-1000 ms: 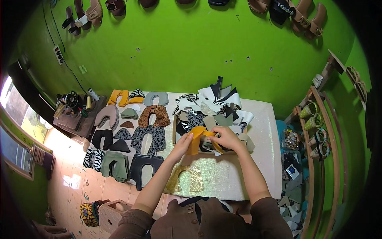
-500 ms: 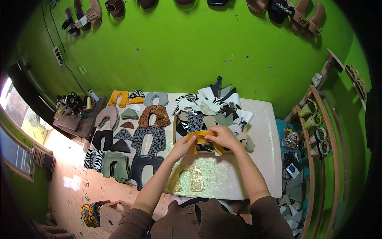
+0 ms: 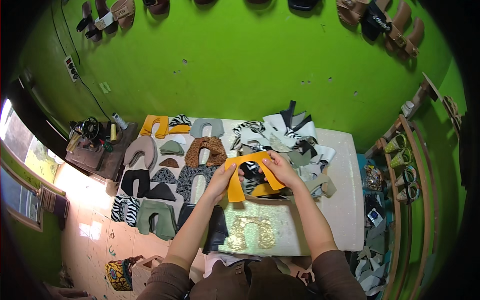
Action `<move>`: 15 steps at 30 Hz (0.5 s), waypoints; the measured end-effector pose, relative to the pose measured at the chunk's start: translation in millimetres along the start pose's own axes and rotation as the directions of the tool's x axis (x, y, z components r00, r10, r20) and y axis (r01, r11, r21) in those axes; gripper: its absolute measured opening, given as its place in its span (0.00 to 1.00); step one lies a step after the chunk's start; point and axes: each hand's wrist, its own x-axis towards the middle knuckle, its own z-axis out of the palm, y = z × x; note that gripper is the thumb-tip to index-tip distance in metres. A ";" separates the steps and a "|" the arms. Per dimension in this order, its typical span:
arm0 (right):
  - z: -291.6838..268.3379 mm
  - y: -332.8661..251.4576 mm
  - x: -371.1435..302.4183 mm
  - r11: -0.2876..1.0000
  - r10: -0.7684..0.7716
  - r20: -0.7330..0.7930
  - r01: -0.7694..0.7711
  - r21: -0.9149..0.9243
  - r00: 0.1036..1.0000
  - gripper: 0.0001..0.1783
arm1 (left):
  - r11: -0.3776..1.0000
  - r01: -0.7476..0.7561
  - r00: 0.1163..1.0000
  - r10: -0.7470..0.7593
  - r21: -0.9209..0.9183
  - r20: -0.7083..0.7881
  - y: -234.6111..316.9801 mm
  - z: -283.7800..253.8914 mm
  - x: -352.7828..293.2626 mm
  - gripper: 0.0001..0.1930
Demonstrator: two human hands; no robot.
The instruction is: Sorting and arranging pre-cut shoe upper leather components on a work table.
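Note:
I hold an orange U-shaped cut piece (image 3: 250,162) of shoe material above the white table (image 3: 345,200). My left hand (image 3: 222,181) grips its left leg and my right hand (image 3: 280,169) grips its right leg. A second orange piece (image 3: 264,190) lies just under my right hand. Straight below my hands, near the table's front edge, lies a gold glitter U-shaped piece (image 3: 252,232). A mixed heap of zebra, grey, white and black pieces (image 3: 290,135) sits behind my hands.
Sorted piles cover the table's left half: leopard-print (image 3: 205,150), grey (image 3: 156,217), black (image 3: 142,182), zebra (image 3: 125,209), orange (image 3: 155,125). A sewing machine (image 3: 92,135) stands at far left. Sandals (image 3: 395,25) hang on the green wall; a shoe rack (image 3: 405,165) stands at right.
The orange piece, held folded low over the table before, is now lifted and spread open between both hands.

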 end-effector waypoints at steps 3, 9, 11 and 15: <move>30.2 20.8 35.7 0.982 -0.119 -0.133 0.098 -0.159 0.984 0.16 | 0.987 -0.020 1.000 0.022 -0.159 0.011 17.2 -36.4 -0.1 0.12; 127.2 25.8 124.4 0.952 -0.097 -0.216 0.027 -0.306 0.972 0.13 | 1.000 -0.007 0.998 0.007 0.004 -0.055 45.0 -172.7 0.9 0.11; 163.2 40.7 164.0 0.947 -0.251 -0.199 0.197 -0.255 0.947 0.15 | 0.998 -0.056 0.980 0.061 0.028 -0.191 61.2 -206.7 2.6 0.11; 221.0 67.7 217.9 0.988 -0.147 -0.108 0.151 0.034 0.983 0.21 | 0.990 -0.135 0.941 0.142 0.045 -0.308 72.2 -292.2 27.2 0.11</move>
